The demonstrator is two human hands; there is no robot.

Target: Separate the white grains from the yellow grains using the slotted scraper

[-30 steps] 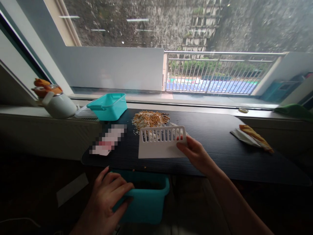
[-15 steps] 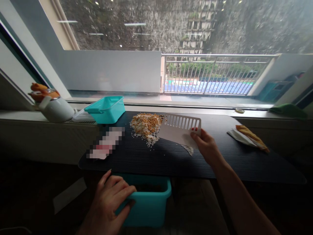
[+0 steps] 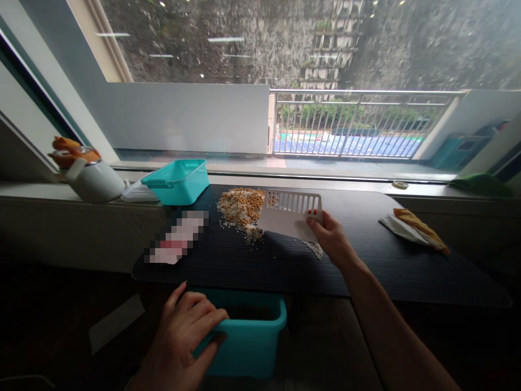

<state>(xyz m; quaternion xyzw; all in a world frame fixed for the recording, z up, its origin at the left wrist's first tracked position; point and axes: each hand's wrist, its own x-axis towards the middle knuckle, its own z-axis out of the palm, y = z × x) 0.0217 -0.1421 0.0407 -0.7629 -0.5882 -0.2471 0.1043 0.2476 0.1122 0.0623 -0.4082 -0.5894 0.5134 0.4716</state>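
Observation:
My right hand (image 3: pixel 328 233) is closed on one end of a white slotted plastic scraper (image 3: pixel 285 220). The far end of the scraper reaches the right side of a pile of yellow beans and white rice-like grains (image 3: pixel 243 205) on the dark table. Some white grains (image 3: pixel 313 248) lie apart, just below the scraper. With my left hand (image 3: pixel 191 326) I grip the rim of a teal bin (image 3: pixel 248 347) below the table's front edge. The bin's inside is dark, and I cannot make out what is in it.
Another teal bin (image 3: pixel 185 184) stands at the table's back left, near a white pot (image 3: pixel 97 179) on the sill. A blurred-out pink and white item (image 3: pixel 175 241) lies at the left of the dark table (image 3: pixel 366 277). A yellow and white packet (image 3: pixel 415 231) is on the right.
My right hand has moved the scraper a little left, closer over the right side of the pile. My left hand and the bin have stayed in place.

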